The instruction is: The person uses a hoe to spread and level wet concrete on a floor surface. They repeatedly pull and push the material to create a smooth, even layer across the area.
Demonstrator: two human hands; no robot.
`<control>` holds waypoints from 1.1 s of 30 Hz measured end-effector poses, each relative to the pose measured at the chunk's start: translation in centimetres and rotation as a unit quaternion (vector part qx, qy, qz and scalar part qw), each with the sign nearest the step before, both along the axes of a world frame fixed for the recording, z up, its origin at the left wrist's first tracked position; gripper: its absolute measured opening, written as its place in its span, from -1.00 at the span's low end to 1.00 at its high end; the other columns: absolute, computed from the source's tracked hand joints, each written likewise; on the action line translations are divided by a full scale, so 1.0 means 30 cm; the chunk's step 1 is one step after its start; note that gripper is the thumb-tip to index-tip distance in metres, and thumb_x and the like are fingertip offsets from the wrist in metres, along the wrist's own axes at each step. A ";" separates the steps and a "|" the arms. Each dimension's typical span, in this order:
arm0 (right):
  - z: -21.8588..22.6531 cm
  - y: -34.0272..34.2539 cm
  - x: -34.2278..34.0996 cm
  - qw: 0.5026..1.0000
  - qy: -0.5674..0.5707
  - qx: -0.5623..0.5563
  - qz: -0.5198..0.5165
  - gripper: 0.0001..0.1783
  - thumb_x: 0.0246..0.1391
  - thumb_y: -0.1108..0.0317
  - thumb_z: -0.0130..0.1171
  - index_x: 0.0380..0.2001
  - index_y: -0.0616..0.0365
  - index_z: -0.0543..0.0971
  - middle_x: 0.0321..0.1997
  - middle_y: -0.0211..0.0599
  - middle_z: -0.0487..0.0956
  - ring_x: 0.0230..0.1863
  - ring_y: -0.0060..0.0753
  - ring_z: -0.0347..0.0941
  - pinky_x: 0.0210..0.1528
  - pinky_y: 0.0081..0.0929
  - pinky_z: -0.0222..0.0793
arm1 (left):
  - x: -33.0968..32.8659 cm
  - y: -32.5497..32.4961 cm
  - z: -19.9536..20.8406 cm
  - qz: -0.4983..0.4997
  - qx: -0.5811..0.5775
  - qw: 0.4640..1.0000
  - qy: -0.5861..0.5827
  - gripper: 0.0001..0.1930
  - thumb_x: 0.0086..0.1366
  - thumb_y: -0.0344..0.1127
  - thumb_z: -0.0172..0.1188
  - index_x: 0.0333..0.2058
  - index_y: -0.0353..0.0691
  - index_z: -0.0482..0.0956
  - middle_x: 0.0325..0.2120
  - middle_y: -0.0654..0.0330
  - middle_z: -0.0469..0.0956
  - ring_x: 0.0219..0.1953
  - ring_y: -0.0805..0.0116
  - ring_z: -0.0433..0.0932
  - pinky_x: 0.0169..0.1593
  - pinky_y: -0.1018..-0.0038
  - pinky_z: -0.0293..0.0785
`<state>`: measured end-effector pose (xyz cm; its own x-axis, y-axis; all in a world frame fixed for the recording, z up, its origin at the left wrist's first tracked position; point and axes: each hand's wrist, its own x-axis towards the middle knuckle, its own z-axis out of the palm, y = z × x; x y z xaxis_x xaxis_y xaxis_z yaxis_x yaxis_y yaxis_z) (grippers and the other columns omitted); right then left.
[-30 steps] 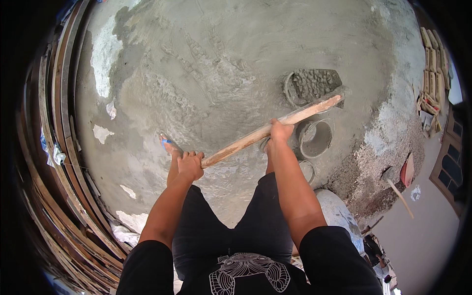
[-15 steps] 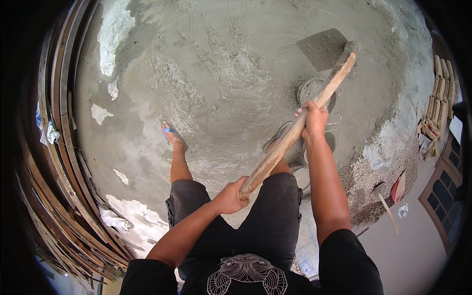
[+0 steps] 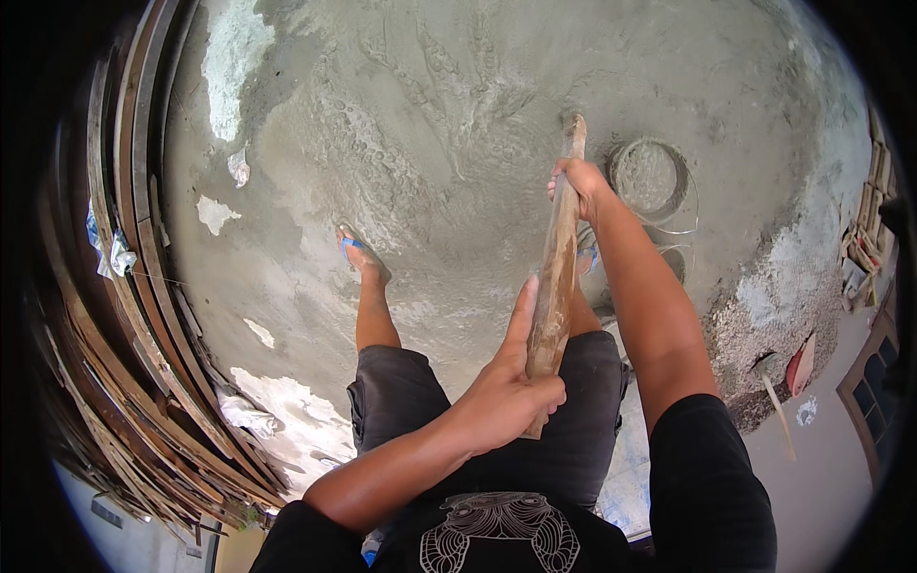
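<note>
Wooden handle point(image 3: 561, 263) swung left, off bucket point(image 3: 683, 181).
Gripped by fingers, L hand point(image 3: 501, 396) low, R hand point(image 3: 583, 183) high; bucket mouth thus unobstructed.

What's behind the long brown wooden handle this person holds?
Behind the long brown wooden handle, parts of the bare right leg, dark grey shorts and wet grey floor show; whatever the wood covers is hidden.

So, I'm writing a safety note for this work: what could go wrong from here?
The left foot, in an open sandal on wet-looking grey cement, might slip. The wooden handle passes close to the bucket in the picture, so a sideways swing could perhaps knock it. The left hand and right hand grip the wood bare, so splinters or blisters are possible.
</note>
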<state>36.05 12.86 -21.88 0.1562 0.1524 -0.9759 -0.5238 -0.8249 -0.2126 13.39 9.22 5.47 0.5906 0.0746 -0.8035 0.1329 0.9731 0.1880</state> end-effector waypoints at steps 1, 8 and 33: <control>-0.007 -0.024 -0.006 0.999 0.013 -0.024 -0.023 -0.80 -0.03 0.46 0.07 -0.30 0.25 0.36 -0.52 -0.19 0.44 -0.60 -0.32 0.42 -0.51 -0.35 0.49 | 0.021 0.025 0.007 -0.004 0.014 0.999 -0.031 -0.15 0.14 -0.59 0.04 0.39 -0.07 -0.07 -0.36 0.15 0.44 -0.44 0.43 0.43 -0.32 0.52 0.43; 0.009 -0.208 0.116 0.982 0.178 0.011 -0.065 -0.72 -0.01 0.36 0.08 -0.22 0.21 0.36 -0.43 -0.23 0.48 -0.47 -0.34 0.46 -0.33 -0.34 0.49 | 0.271 0.048 0.148 -0.024 -0.023 0.984 -0.176 -0.37 0.38 -0.25 0.14 0.27 -0.13 -0.02 -0.43 0.26 0.43 -0.44 0.59 0.38 -0.41 0.61 0.34; 0.185 -0.420 -0.062 0.904 -0.270 0.132 -0.304 -0.63 -0.04 0.67 0.05 -0.15 0.30 0.21 -0.37 -0.12 0.40 -0.49 -0.20 0.47 -0.38 -0.22 0.54 | -0.294 -0.131 -0.565 -0.523 0.509 0.651 0.208 -0.47 -0.01 -0.35 0.24 0.03 -0.03 0.51 -0.28 -0.08 0.64 -0.10 -0.02 0.60 -0.02 0.14 0.52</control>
